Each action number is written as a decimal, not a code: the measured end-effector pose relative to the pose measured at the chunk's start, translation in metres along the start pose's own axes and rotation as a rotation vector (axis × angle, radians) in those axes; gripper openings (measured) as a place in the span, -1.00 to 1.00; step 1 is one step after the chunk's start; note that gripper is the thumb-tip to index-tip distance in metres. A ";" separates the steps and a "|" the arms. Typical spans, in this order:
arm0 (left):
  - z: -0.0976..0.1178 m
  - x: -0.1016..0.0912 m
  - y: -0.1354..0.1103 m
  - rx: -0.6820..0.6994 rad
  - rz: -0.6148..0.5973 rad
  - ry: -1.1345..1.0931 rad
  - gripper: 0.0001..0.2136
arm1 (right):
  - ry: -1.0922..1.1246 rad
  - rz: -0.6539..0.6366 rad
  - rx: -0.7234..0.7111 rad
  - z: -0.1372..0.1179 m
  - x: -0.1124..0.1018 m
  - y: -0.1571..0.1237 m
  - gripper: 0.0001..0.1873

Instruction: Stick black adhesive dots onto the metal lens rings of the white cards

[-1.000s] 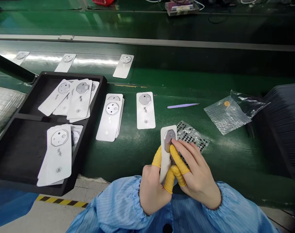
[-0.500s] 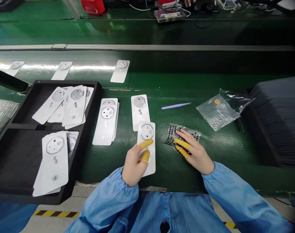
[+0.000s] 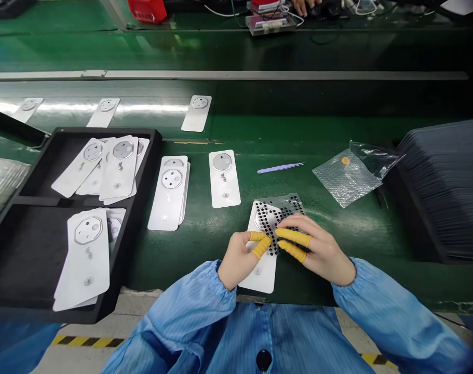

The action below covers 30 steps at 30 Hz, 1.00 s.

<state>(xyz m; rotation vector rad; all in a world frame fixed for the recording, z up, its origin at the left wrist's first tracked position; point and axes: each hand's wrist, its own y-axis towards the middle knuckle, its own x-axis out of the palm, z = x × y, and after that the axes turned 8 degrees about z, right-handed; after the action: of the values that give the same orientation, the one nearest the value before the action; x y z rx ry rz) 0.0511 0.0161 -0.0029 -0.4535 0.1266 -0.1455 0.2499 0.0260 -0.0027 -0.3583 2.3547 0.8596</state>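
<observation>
A clear sheet of small black dots (image 3: 268,221) lies over the upper part of a white panel (image 3: 259,278) near the table's front edge. My left hand (image 3: 240,257), with yellow finger cots on thumb and forefinger, pinches the sheet's left side. My right hand (image 3: 316,246), also in yellow cots, grips the sheet from the right, fingers bent over it. Just behind lies another white panel (image 3: 225,187) with a grey octagonal plate on it. Purple tweezers (image 3: 281,168) rest beyond the sheet.
A small stack of white panels (image 3: 166,208) stands left of my hands, beside a black tray (image 3: 22,249) holding more panels. Several panels lie on the strip behind. To the right are a bubble-wrap bag (image 3: 345,179) and a stack of dark sheets (image 3: 450,192). Another person's hand (image 3: 304,7) shows at the top.
My right hand has brought the dotted sheet left, over the panel. The panel and my left hand have shifted right and forward of the other panel, and the left fingers now meet the sheet.
</observation>
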 end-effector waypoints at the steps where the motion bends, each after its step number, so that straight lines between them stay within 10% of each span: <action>1: 0.000 0.000 0.000 -0.001 0.005 -0.016 -0.74 | 0.001 0.024 -0.009 -0.003 0.003 0.000 -0.71; 12: -0.006 0.003 0.000 -0.093 -0.009 -0.184 -0.68 | -0.108 0.178 -0.017 -0.001 0.029 -0.027 -0.65; 23: -0.019 0.002 -0.003 0.164 0.078 0.110 -0.82 | 0.012 0.212 0.265 0.003 0.039 -0.020 -0.79; 30: -0.020 -0.019 -0.039 0.182 0.229 0.209 -0.67 | -0.240 0.350 0.145 -0.007 0.028 -0.001 -0.73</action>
<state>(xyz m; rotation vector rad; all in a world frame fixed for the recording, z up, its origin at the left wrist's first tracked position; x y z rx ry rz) 0.0255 -0.0236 -0.0017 -0.2385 0.3659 0.0215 0.2256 0.0196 -0.0163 0.2141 2.2671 0.8281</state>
